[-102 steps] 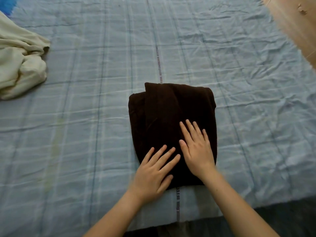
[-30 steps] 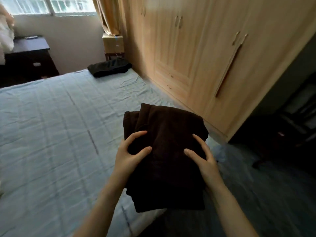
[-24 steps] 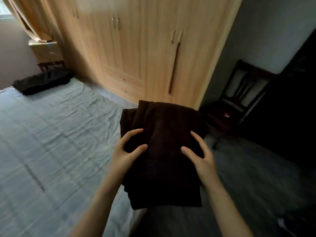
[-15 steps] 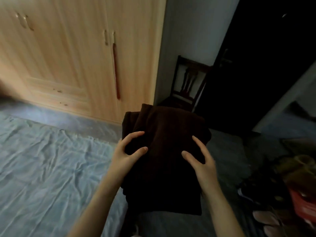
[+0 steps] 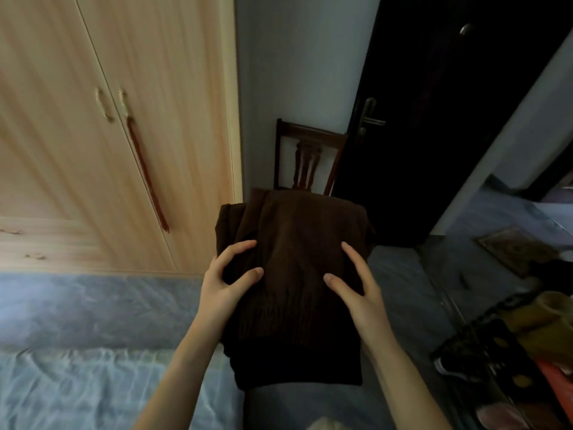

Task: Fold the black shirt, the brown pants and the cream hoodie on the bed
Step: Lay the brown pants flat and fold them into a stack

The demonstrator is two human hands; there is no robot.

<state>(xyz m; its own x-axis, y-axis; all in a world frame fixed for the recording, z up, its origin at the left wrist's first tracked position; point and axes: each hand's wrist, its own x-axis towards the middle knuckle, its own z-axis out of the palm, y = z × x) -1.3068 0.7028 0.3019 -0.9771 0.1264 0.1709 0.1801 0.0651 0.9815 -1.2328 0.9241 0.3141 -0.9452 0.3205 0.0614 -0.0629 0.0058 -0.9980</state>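
Observation:
The folded brown pants (image 5: 297, 274) form a thick dark rectangle held in the air in front of me, past the bed's corner and over the floor. My left hand (image 5: 228, 280) grips their left edge, thumb on top. My right hand (image 5: 356, 283) holds the right edge the same way. The bed (image 5: 77, 383) with its light blue sheet lies at the lower left. Neither the black shirt nor the cream hoodie is in view.
A light wooden wardrobe (image 5: 108, 135) fills the left. A dark wooden chair (image 5: 307, 159) stands against the wall right behind the pants, beside a dark door (image 5: 434, 119). Shoes and clutter (image 5: 511, 352) lie on the floor at the right.
Both hands lifted the folded pants off the bed. My view swung right, from the bed past the wardrobe to the chair and door, with the pants carried along.

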